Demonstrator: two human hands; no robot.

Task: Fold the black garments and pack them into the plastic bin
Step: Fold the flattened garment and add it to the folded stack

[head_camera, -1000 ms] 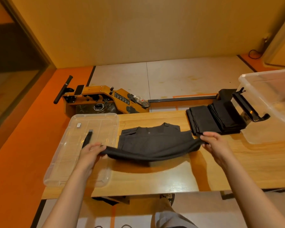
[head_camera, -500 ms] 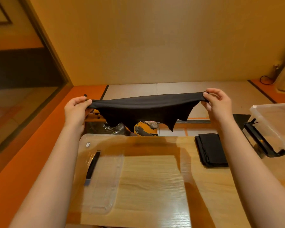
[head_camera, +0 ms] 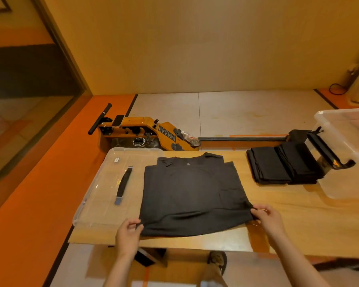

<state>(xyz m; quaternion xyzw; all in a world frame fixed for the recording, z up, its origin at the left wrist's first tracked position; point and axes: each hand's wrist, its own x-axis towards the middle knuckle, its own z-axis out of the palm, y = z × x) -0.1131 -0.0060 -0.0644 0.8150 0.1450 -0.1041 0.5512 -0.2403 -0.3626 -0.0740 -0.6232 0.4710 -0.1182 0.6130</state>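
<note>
While it lies spread flat on the wooden tabletop [head_camera: 294, 222], neck end far and hem near, the black garment [head_camera: 191, 195] is held at both near corners. The left hand [head_camera: 129, 233] pinches the near-left corner of the hem between thumb and curled fingers. The right hand [head_camera: 267, 219] pinches the near-right corner the same way. A small pale label shows at the collar, and a second layer of dark cloth peeks out along the far edge.

To the left, a clear lid [head_camera: 97, 195] with a black handle [head_camera: 123, 184] lies flat, and the garment's left edge meets it. At the far right a stack of folded black garments [head_camera: 278, 168] sits just beside the plastic bin [head_camera: 340, 121], whose black latch [head_camera: 327, 151] hangs over its left wall. Beyond the tabletop, an orange rowing machine [head_camera: 145, 131] stands on the floor.
</note>
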